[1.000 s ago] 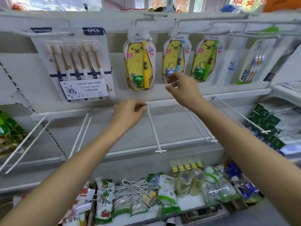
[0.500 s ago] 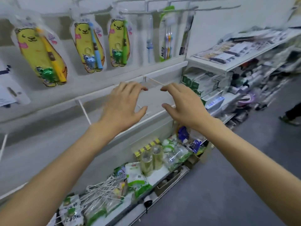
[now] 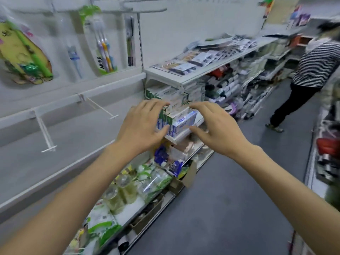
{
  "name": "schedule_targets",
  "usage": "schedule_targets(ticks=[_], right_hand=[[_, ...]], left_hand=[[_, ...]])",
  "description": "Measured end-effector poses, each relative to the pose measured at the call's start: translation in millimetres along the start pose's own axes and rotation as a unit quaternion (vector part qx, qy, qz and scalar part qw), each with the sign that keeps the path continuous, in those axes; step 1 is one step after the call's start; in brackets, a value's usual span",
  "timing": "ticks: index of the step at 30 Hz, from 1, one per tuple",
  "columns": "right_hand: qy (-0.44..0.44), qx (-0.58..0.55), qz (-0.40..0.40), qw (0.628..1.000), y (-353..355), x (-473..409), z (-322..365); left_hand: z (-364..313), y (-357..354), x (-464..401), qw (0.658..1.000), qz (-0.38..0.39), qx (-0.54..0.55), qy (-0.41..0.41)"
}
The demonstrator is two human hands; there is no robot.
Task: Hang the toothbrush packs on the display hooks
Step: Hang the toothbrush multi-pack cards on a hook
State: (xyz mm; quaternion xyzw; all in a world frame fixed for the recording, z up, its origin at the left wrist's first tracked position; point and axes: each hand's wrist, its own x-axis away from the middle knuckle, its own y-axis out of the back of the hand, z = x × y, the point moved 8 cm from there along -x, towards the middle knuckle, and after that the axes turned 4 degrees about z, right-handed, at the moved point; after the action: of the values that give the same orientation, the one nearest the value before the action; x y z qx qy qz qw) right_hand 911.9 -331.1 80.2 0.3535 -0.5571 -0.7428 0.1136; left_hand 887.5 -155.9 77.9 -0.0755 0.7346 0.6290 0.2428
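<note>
Left hand (image 3: 141,127) and right hand (image 3: 217,129) hover with fingers spread, holding nothing; toothbrush packs (image 3: 103,43) hang on display hooks (image 3: 143,10) (upper left), well apart.

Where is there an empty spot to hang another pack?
The two bare hooks on the lower rail, below the hanging toothbrush packs, are free. The bottom shelf and right-hand shelves are crowded.

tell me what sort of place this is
Most likely a small shop aisle. Toothbrush packs hang from display hooks on a white wall panel, stocked shelves of boxed goods run down the aisle, and another person walks further along.
</note>
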Motion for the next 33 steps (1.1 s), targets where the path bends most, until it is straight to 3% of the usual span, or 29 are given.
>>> schedule_targets(ticks=[6, 14, 33], right_hand=[[-0.015, -0.009, 0.015, 1.0, 11.3, 8.1, -81.4], [-0.019, -0.029, 0.022, 0.999, -8.3, -23.5, -163.1], [-0.041, -0.048, 0.038, 0.997, -62.7, -255.8, -376.5]], left_hand=[[-51.5, -39.7, -52.1, 1.0, 0.0, 0.01, 0.002], [-58.9, -97.9, -123.7, 0.999, 0.018, 0.021, 0.015], [61.6, -191.8, -395.7, 0.989, 0.004, 0.068, 0.131]])
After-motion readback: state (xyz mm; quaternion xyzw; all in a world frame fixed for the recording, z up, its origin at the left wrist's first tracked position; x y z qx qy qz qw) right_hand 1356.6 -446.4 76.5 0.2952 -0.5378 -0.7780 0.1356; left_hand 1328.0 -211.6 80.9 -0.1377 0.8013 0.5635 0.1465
